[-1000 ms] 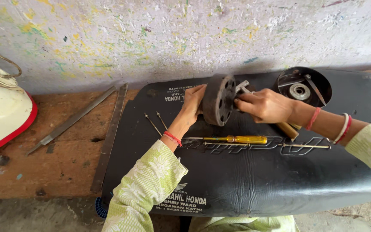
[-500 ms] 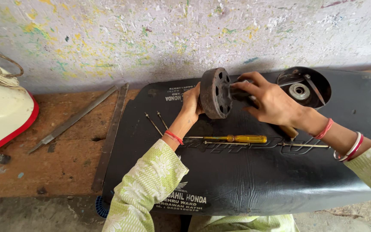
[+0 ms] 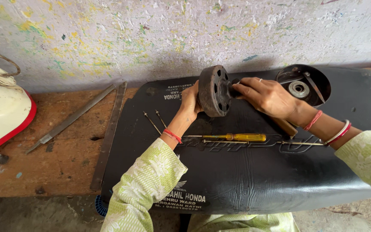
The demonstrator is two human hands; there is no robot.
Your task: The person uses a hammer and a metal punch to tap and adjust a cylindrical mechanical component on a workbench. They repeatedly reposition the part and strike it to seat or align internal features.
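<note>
Taking the dark round metal drum (image 3: 213, 91) as the landmark: far to its left, a white cover with red rim (image 3: 1, 114) lies at the edge of the tabletop (image 3: 56, 163). Nearer, a long flat file (image 3: 71, 118) and a flat metal strip (image 3: 109, 135) rest on the bare wood, well apart from the drum.

The drum stands on its edge on a black rubber mat (image 3: 245, 180), near the wall. The left hand (image 3: 190, 103) supports its back face, fingers curled behind the rim. Below it lies a yellow-handled screwdriver (image 3: 232, 137). The right hand (image 3: 265, 96) presses on the hub side, fingers closed around the middle part.

The drum looks heavy, stiff and a little rusty, so probably not slippery; the rim gives the best hold. To its right sits a round black housing (image 3: 305, 88). Open room is mostly in front of the drum, on the mat.
</note>
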